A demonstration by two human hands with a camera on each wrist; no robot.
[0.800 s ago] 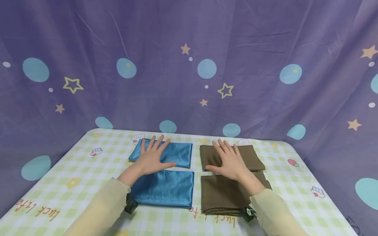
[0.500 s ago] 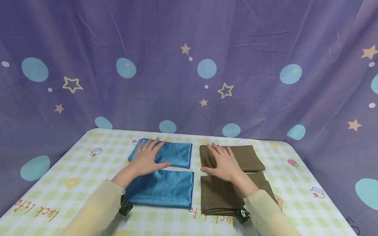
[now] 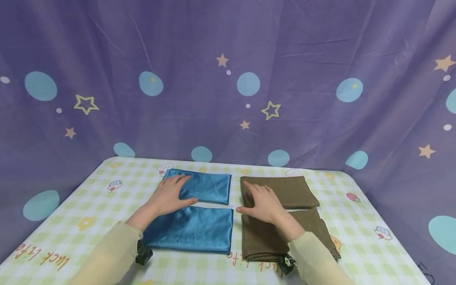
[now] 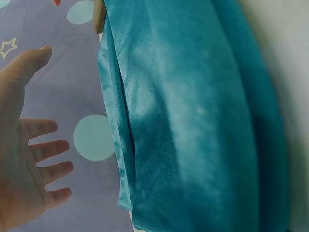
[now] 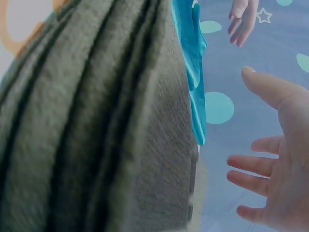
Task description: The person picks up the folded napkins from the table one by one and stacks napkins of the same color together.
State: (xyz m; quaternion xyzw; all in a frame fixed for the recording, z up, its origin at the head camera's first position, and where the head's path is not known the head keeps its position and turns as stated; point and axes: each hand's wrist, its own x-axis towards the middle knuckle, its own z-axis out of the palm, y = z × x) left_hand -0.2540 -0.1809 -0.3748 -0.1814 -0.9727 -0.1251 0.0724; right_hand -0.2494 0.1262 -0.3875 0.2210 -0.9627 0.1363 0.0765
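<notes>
Two folded shiny blue cloths lie on the left of the table: a far one [image 3: 210,188] and a near one [image 3: 199,233]. To their right lie two folded brown cloths, a far one [image 3: 292,190] and a near one [image 3: 263,241], the near one showing several layers. My left hand [image 3: 168,198] is held over the blue pair, fingers spread and slightly bent; the left wrist view shows this hand [image 4: 19,159] apart from the cloth. Over the brown pair hovers my right hand [image 3: 261,204], thumb out to the left, likewise holding nothing. My hands and forearms hide parts of the cloths.
The table wears a green-checked printed tablecloth [image 3: 89,202]. Behind it and along both sides hangs a purple curtain [image 3: 192,114] with stars and blue dots. A dark wrist camera [image 3: 143,253] sits at my left sleeve, another camera [image 3: 286,263] at my right.
Both hands have drawn back toward me and a little to the left, their fingers less stretched than before. The cloths stay where they were.
</notes>
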